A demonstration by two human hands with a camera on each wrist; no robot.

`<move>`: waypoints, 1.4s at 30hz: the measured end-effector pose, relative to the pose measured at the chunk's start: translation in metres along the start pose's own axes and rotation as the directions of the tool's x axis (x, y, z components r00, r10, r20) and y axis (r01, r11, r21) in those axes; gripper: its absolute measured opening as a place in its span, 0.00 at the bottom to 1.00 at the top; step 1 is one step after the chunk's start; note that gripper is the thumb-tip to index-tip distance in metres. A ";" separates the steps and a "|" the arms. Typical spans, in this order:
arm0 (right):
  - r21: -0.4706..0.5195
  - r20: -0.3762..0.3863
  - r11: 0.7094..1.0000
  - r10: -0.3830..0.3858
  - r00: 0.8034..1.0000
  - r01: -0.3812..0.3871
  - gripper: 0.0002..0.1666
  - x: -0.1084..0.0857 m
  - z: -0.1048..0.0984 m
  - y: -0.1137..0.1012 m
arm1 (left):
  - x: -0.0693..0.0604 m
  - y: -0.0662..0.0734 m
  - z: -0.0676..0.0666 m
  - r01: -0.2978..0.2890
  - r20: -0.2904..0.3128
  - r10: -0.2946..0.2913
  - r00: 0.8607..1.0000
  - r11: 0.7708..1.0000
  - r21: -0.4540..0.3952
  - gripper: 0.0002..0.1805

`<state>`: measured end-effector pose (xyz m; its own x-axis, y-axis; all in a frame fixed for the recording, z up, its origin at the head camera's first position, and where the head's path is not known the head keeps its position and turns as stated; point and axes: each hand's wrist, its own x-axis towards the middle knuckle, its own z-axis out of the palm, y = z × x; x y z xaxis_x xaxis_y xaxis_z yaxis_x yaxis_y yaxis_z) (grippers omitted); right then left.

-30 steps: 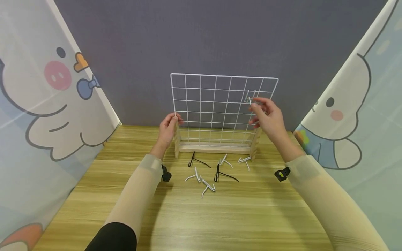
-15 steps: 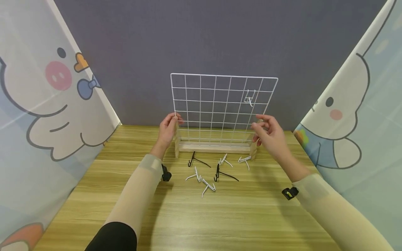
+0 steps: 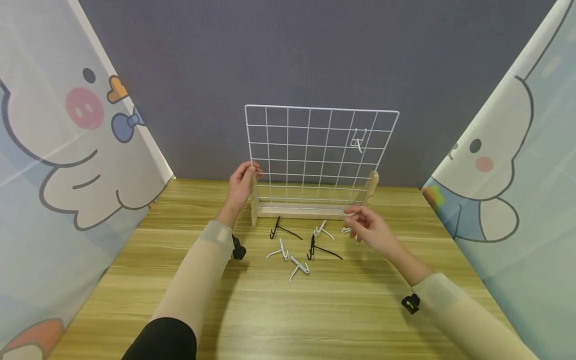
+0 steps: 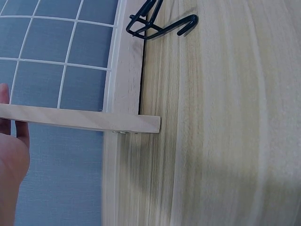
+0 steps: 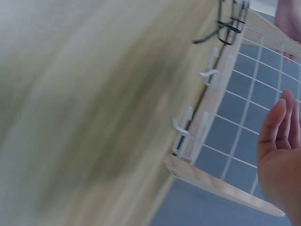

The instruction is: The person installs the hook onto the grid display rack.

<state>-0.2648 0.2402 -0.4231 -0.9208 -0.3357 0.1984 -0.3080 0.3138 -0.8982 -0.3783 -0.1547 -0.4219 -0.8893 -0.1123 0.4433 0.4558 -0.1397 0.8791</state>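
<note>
A white wire grid (image 3: 297,145) stands upright in a wooden base (image 3: 306,212). My left hand (image 3: 240,185) grips the top of the left wooden post (image 4: 80,117) and the grid's edge there. High on the grid's right side hangs a white hook (image 3: 358,144). My right hand (image 3: 371,232) hovers over another white hook (image 3: 346,230) by the base's right end, partly covering it in the head view. In the right wrist view that white hook (image 5: 182,133) lies apart from the fingers, which are loosely bent with nothing between them.
Several more hooks lie on the wooden table (image 3: 270,310) before the base: a black hook (image 3: 283,229), a longer black hook (image 3: 321,249), and white hooks (image 3: 299,268). Behind the grid rises a grey panel (image 3: 288,50). Printed cloths flank both sides.
My right hand has let go of the white hook, which now hangs on the grid, and has come down past the right post to the table. The left hand has stayed put.
</note>
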 end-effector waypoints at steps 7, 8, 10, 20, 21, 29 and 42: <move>-0.069 0.117 0.997 0.049 0.992 -0.041 0.20 -0.004 0.008 0.018 | 0.000 -0.002 0.000 -0.011 0.005 0.011 1.000 1.000 0.005 0.15; -0.071 0.133 0.996 0.059 0.989 -0.050 0.21 -0.004 0.009 0.020 | 0.001 -0.003 0.000 -0.012 0.002 0.012 1.000 1.000 -0.001 0.14; -0.083 0.160 0.994 0.082 0.984 -0.070 0.21 -0.004 0.011 0.024 | 0.002 -0.004 -0.001 -0.013 -0.003 0.013 1.000 1.000 -0.006 0.11; -0.143 0.267 0.988 0.099 0.959 -0.062 0.19 0.000 0.025 0.032 | 0.001 -0.003 -0.001 -0.020 -0.007 0.020 1.000 1.000 -0.002 0.12; -0.158 0.276 0.986 0.097 0.956 -0.054 0.19 0.000 0.026 0.032 | 0.001 -0.003 -0.001 -0.019 -0.008 0.019 1.000 1.000 -0.002 0.12; -0.188 0.345 0.982 0.090 0.934 -0.025 0.19 0.006 0.034 0.041 | 0.001 -0.003 -0.001 0.001 -0.004 -0.001 1.000 1.000 0.005 0.11; -0.262 0.390 0.965 0.105 0.915 0.001 0.22 0.008 0.044 0.041 | 0.001 -0.001 0.000 0.014 -0.004 -0.014 1.000 1.000 -0.022 0.16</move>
<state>-0.2746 0.2111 -0.4752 -0.7812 -0.6207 -0.0663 -0.3607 0.5355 -0.7637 -0.3797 -0.1547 -0.4224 -0.8956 -0.1139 0.4300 0.4438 -0.1631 0.8812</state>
